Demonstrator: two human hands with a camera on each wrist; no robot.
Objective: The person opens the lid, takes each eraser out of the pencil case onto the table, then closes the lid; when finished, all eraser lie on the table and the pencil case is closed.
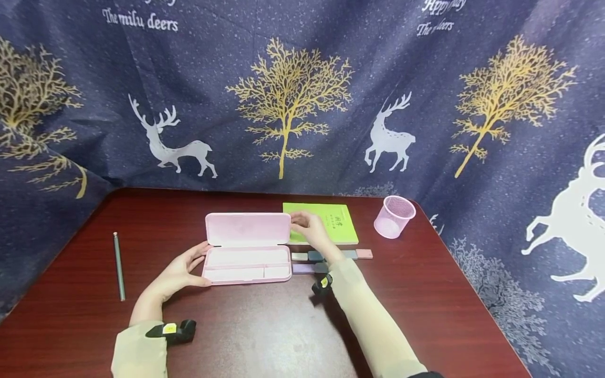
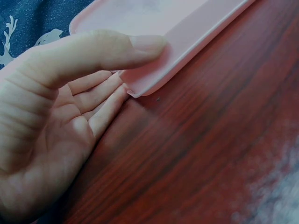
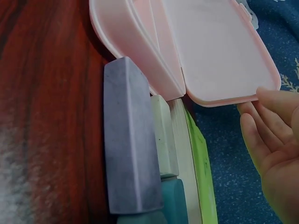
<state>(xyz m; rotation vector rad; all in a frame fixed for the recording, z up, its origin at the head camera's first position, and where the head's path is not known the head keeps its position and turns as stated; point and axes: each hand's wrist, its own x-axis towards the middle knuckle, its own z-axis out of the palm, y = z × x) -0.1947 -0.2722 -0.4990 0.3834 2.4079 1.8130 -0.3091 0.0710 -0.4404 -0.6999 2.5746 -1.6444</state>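
Observation:
A pink pencil case [image 1: 248,265] lies on the table with its lid [image 1: 248,229] raised. Its tray is divided into compartments, and none of them holds anything visible. My left hand [image 1: 181,270] grips the left end of the case, thumb at the front corner and fingers round the side. In the left wrist view the thumb [image 2: 145,49] lies over the case's edge. My right hand [image 1: 308,228] pinches the lid's right edge. The right wrist view shows the lid [image 3: 224,56] between thumb and fingers.
Right of the case lie several coloured blocks, among them a purple one [image 3: 131,140], a white one [image 3: 163,137] and a pink one [image 1: 364,254]. Behind them is a green book [image 1: 342,215]. A pink mesh pen holder [image 1: 394,218] stands back right; a green pen or pencil [image 1: 118,268] lies left.

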